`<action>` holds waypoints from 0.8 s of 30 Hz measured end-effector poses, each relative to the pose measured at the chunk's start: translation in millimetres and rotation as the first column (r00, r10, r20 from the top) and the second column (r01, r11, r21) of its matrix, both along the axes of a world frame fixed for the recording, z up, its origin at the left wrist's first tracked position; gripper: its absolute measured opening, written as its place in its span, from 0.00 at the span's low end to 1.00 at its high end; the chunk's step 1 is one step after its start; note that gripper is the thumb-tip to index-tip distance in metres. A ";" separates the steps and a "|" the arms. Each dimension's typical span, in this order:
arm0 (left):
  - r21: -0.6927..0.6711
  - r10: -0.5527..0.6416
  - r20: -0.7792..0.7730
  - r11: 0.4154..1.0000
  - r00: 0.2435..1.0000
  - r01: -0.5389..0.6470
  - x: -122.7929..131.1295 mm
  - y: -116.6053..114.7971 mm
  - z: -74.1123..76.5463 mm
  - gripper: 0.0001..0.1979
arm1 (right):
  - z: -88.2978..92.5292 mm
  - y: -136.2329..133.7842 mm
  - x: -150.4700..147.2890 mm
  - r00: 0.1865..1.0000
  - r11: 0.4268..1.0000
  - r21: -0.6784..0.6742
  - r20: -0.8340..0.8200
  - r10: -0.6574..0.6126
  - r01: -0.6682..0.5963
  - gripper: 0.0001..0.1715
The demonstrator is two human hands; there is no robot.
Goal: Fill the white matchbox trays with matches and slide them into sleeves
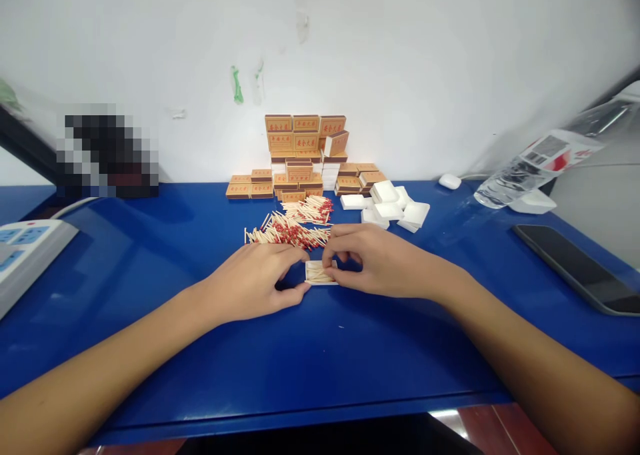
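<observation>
A small white matchbox tray [315, 282] with pale matchsticks [318, 272] in it lies on the blue table. My left hand [260, 278] grips its left end between thumb and fingers. Over the tray's right end is my right hand [365, 260], its thumb and index finger pinched at the sticks; what they hold is too small to make out. Just behind the hands spreads a heap of red-tipped matches [293, 232]. Several white trays [390, 210] are piled behind my right hand.
Orange matchboxes [306, 142] are stacked against the wall. A clear bottle [530, 165], a white earbud case [450, 182] and a dark phone [575, 265] lie on the right. At the left edge is a white power strip [35, 258].
</observation>
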State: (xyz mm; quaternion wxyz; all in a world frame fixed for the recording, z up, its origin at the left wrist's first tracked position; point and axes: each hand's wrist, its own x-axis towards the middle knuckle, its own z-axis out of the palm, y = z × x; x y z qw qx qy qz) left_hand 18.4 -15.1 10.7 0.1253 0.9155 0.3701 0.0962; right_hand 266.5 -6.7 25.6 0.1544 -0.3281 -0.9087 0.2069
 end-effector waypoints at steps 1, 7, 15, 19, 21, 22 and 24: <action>-0.002 0.004 0.000 1.000 1.000 -0.004 0.1 0.0 0.2 0.12 | 0.1 0.0 -0.4 1.000 1.000 -0.006 0.011 0.000 0.000 0.03; -0.022 0.018 -0.002 1.000 1.000 -0.018 1.5 -0.7 1.5 0.11 | -1.8 0.3 -3.4 0.999 0.999 0.010 0.019 -0.033 0.033 0.05; -0.015 0.032 -0.017 0.999 0.999 -0.032 0.1 0.5 1.1 0.14 | -2.4 0.6 -0.5 0.999 1.000 0.020 0.032 -0.014 0.013 0.06; -0.001 0.021 -0.017 1.000 1.000 -0.021 0.5 0.5 -0.4 0.13 | -3.5 0.4 -1.4 1.000 1.000 0.016 -0.008 -0.001 0.001 0.07; 0.006 0.020 -0.016 1.000 1.000 -0.019 0.3 0.2 -0.8 0.11 | -3.7 -0.7 -3.1 0.999 1.000 0.001 -0.046 0.018 -0.018 0.08; 0.010 0.019 -0.015 1.000 1.000 -0.019 0.1 0.1 -1.0 0.10 | -3.3 -1.7 -4.0 0.997 0.999 -0.007 -0.072 0.032 -0.033 0.10; 0.018 0.016 -0.008 1.000 1.000 -0.016 -0.4 0.3 -1.2 0.11 | -1.5 -4.5 -5.9 0.990 0.997 -0.026 -0.120 0.070 -0.074 0.15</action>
